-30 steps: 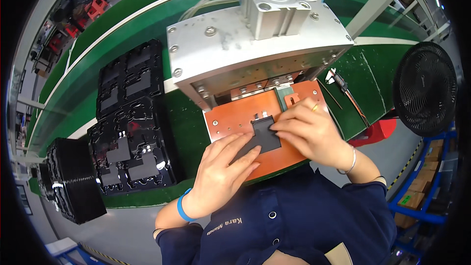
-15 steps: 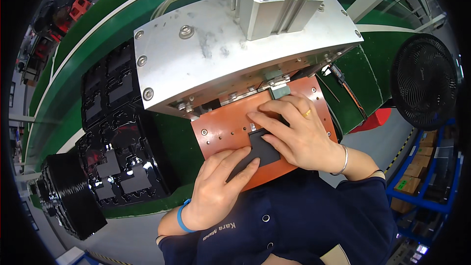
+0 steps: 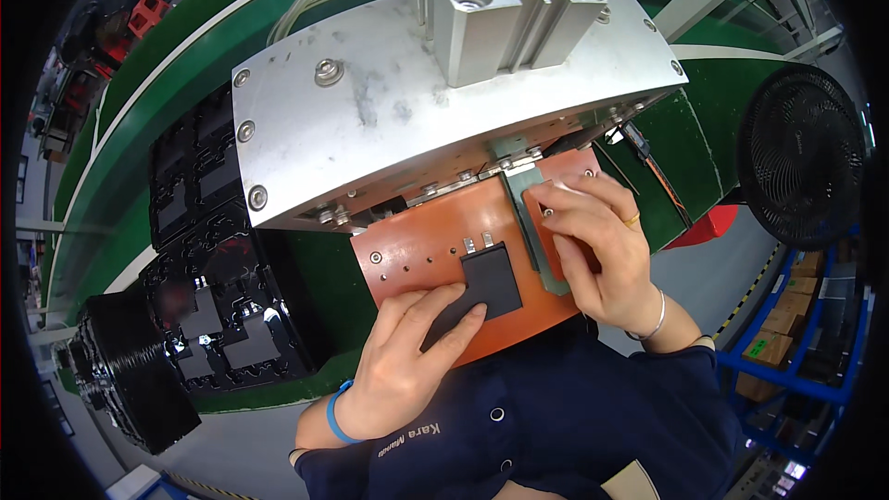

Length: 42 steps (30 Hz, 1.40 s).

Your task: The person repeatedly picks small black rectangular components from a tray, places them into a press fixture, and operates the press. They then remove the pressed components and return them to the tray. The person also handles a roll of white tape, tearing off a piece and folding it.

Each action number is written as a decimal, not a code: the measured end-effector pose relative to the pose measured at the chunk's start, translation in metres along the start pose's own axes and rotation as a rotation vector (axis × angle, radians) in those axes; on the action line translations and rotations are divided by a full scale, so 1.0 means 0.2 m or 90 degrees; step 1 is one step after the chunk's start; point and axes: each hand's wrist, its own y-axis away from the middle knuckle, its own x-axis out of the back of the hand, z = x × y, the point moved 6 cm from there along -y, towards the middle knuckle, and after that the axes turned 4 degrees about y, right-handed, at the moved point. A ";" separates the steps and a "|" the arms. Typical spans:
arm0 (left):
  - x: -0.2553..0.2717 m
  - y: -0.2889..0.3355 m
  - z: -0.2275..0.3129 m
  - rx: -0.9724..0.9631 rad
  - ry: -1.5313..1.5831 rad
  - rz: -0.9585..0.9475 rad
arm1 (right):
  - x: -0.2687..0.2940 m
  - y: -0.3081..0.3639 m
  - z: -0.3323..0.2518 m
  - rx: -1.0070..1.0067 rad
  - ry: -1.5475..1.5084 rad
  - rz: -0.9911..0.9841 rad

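Dark grey flat piece (image 3: 493,280): near end covered by the left hand (image 3: 406,366). Green strip (image 3: 530,213), beside the right hand (image 3: 604,250): contact with fingers unclear. Silver block (image 3: 500,32), beyond both hands: top cut off. Rear black trays (image 3: 190,176), beyond the left hand: partly hidden by metal housing (image 3: 370,111).

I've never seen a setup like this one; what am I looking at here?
No robot here: a person works bare-handed. The view looks down from a wide fisheye camera on the person's head, so straight edges look curved.

A silver metal machine stands on a green bench, with an orange plate at its front. The left hand rests its fingers on a flat dark grey piece with two silver tabs. The right hand is beside a green strip; whether it grips anything is unclear.

Black trays holding grey pieces sit to the left.
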 end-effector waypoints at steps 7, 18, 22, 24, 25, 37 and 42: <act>0.00 -0.11 -0.04 0.005 -0.021 0.008 | -0.02 0.07 0.03 -0.007 -0.097 -0.101; 0.01 -0.20 -0.11 0.031 -0.034 0.022 | -0.06 0.09 0.03 0.007 -0.128 -0.162; 0.01 -0.20 -0.12 0.032 -0.025 0.019 | -0.06 0.08 0.03 0.001 -0.138 -0.175; 0.00 -0.20 -0.12 0.032 -0.024 0.016 | -0.06 0.09 0.03 -0.002 -0.138 -0.178; 0.00 -0.20 -0.11 0.033 -0.025 0.014 | -0.06 0.09 0.03 -0.003 -0.138 -0.180; 0.00 -0.22 -0.10 0.062 -0.060 -0.024 | -0.09 0.09 -0.01 0.032 -0.007 -0.260; -0.01 -0.19 -0.12 0.105 -0.036 0.004 | -0.10 0.09 -0.02 0.032 0.027 -0.257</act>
